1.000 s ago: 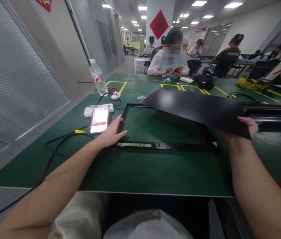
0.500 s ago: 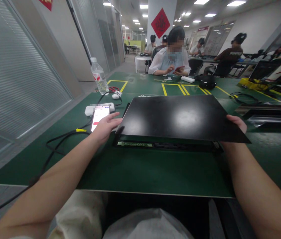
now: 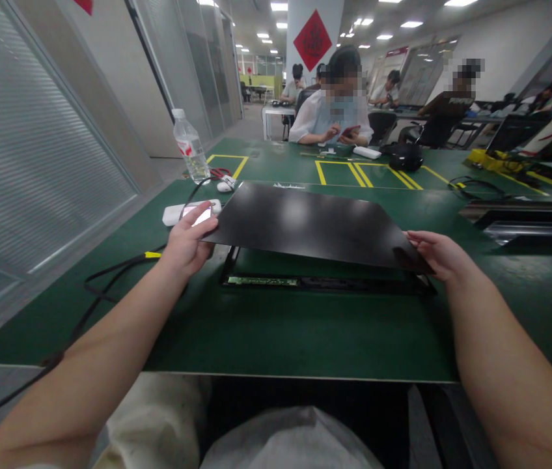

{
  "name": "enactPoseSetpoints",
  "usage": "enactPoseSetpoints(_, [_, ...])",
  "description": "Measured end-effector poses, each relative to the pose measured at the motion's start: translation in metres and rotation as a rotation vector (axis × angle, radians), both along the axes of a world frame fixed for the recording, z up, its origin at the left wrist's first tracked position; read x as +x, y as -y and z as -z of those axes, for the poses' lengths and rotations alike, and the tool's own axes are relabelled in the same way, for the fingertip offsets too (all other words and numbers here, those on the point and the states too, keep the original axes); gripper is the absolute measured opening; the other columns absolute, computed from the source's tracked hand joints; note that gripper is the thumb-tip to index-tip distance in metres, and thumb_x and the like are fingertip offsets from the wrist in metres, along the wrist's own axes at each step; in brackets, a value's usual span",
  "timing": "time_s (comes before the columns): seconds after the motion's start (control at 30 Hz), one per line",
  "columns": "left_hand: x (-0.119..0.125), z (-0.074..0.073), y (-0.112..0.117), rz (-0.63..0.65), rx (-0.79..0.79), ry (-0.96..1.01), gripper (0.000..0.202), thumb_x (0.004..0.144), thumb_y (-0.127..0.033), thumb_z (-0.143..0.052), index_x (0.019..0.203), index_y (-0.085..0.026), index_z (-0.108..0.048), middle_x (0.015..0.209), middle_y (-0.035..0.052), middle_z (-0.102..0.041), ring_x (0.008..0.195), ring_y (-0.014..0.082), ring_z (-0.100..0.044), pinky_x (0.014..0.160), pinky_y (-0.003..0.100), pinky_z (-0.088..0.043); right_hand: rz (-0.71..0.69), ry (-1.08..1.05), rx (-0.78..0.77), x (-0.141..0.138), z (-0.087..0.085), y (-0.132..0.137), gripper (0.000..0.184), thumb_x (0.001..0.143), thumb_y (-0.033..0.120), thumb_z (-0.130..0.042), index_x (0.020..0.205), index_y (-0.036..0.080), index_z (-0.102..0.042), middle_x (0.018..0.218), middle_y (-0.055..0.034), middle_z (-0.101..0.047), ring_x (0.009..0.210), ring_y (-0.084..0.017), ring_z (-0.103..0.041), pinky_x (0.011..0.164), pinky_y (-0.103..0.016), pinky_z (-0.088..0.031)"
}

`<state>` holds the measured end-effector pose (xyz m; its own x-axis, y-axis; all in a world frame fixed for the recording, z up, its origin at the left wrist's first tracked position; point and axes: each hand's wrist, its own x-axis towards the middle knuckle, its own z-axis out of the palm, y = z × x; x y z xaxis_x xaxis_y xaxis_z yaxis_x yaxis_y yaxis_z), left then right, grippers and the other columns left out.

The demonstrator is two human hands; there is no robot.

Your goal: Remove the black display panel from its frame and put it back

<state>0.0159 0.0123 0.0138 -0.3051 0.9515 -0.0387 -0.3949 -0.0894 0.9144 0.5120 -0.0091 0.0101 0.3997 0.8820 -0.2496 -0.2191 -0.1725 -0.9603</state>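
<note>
A thin, glossy black screen panel is held up above the table, tilted, between my two hands. My left hand grips its left edge, thumb on top and fingers beneath. At the right edge, my right hand is closed on the panel near its front corner. Below lies a black rectangular frame with a green circuit strip along its front side. The panel hides the frame's back part. Behind my left hand a lit phone is partly covered.
On the green table, a white power strip, black cable and water bottle are at left. Dark long parts lie at right. Across the table a person holds a phone.
My left hand has closed on the panel's left edge, having been open beside it. The panel has shifted left, its left side raised, and my right hand has moved left with it.
</note>
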Motion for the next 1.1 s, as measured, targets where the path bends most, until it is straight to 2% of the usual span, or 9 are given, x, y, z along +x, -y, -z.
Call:
enactPoseSetpoints(0.07, [-0.001, 0.000, 0.000, -0.019, 0.022, -0.016, 0.053, 0.072, 0.000, -0.084, 0.120, -0.022, -0.080, 0.093, 0.0035, -0.085, 0.089, 0.0221, -0.084, 0.081, 0.028, -0.068, -0.025, -0.046, -0.113, -0.001, -0.002, -0.001, 0.018, 0.080, 0.011, -0.069, 0.095, 0.018, -0.075, 0.079, -0.0107, -0.078, 0.062, -0.023, -0.073, 0.056, -0.033, -0.061])
enactPoseSetpoints(0.13, [-0.003, 0.001, 0.000, -0.033, 0.042, -0.032, 0.051, 0.072, -0.002, -0.084, 0.117, -0.024, -0.079, 0.093, 0.0025, -0.084, 0.089, 0.0209, -0.083, 0.080, 0.028, -0.069, -0.018, -0.074, -0.158, -0.001, -0.003, -0.003, 0.022, 0.083, 0.010, -0.063, 0.101, 0.016, -0.075, 0.083, -0.0132, -0.079, 0.067, -0.022, -0.075, 0.057, -0.030, -0.062])
enactPoseSetpoints(0.3, [-0.008, 0.004, -0.003, -0.065, 0.056, -0.092, 0.043, 0.069, -0.003, -0.084, 0.102, -0.027, -0.073, 0.093, -0.0001, -0.084, 0.088, 0.0207, -0.083, 0.075, 0.027, -0.069, 0.011, -0.030, -0.133, 0.006, 0.006, -0.007, 0.027, 0.081, 0.011, -0.067, 0.107, 0.018, -0.072, 0.082, -0.0149, -0.080, 0.067, -0.025, -0.077, 0.052, -0.031, -0.062])
enactPoseSetpoints(0.4, [-0.005, 0.006, -0.002, -0.055, 0.061, -0.112, 0.041, 0.066, -0.004, -0.085, 0.096, -0.027, -0.070, 0.088, -0.0011, -0.083, 0.084, 0.0217, -0.082, 0.070, 0.027, -0.068, 0.015, 0.023, -0.079, 0.009, 0.012, -0.007, 0.024, 0.080, 0.014, -0.072, 0.104, 0.020, -0.073, 0.078, -0.0116, -0.080, 0.065, -0.025, -0.078, 0.052, -0.030, -0.063])
enactPoseSetpoints(0.53, [0.002, 0.010, 0.001, -0.021, 0.070, -0.108, 0.044, 0.063, -0.004, -0.087, 0.095, -0.026, -0.068, 0.086, -0.0005, -0.084, 0.083, 0.0224, -0.083, 0.072, 0.029, -0.068, 0.091, 0.179, -0.064, 0.012, 0.012, -0.005, 0.024, 0.080, 0.013, -0.071, 0.101, 0.021, -0.078, 0.071, -0.0094, -0.080, 0.061, -0.023, -0.076, 0.047, -0.025, -0.055])
enactPoseSetpoints(0.63, [0.007, 0.014, 0.003, 0.002, 0.077, -0.119, 0.045, 0.062, -0.005, -0.090, 0.095, -0.026, -0.067, 0.087, 0.0002, -0.084, 0.084, 0.0227, -0.083, 0.078, 0.031, -0.068, 0.142, 0.246, -0.056, 0.014, 0.011, -0.006, 0.020, 0.080, 0.012, -0.072, 0.097, 0.019, -0.080, 0.067, -0.0097, -0.078, 0.051, -0.019, -0.069, 0.041, -0.020, -0.044])
enactPoseSetpoints(0.77, [0.011, 0.018, 0.004, 0.024, 0.066, -0.134, 0.044, 0.062, -0.005, -0.090, 0.094, -0.025, -0.066, 0.087, 0.0005, -0.085, 0.081, 0.0221, -0.083, 0.078, 0.033, -0.068, 0.173, 0.328, -0.039, 0.014, 0.014, -0.007, 0.019, 0.078, 0.013, -0.069, 0.092, 0.019, -0.081, 0.062, -0.0073, -0.075, 0.043, -0.013, -0.057, 0.036, -0.018, -0.029])
enactPoseSetpoints(0.97, [0.012, 0.022, 0.004, 0.057, 0.078, -0.165, 0.047, 0.059, -0.008, -0.091, 0.093, -0.025, -0.063, 0.086, -0.0007, -0.084, 0.077, 0.0204, -0.081, 0.077, 0.032, -0.065, 0.181, 0.368, 0.038, 0.008, 0.020, -0.005, 0.013, 0.077, 0.016, -0.072, 0.087, 0.018, -0.081, 0.059, -0.0068, -0.073, 0.040, -0.010, -0.049, 0.037, -0.017, -0.028])
enactPoseSetpoints(1.1, [0.013, 0.023, 0.004, 0.052, 0.113, -0.219, 0.048, 0.059, -0.012, -0.093, 0.092, -0.026, -0.061, 0.089, 0.0002, -0.084, 0.085, 0.0230, -0.082, 0.082, 0.035, -0.065, 0.159, 0.370, 0.059, 0.005, 0.021, -0.005, 0.010, 0.076, 0.018, -0.075, 0.084, 0.018, -0.081, 0.059, -0.0066, -0.073, 0.039, -0.009, -0.047, 0.038, -0.018, -0.029])
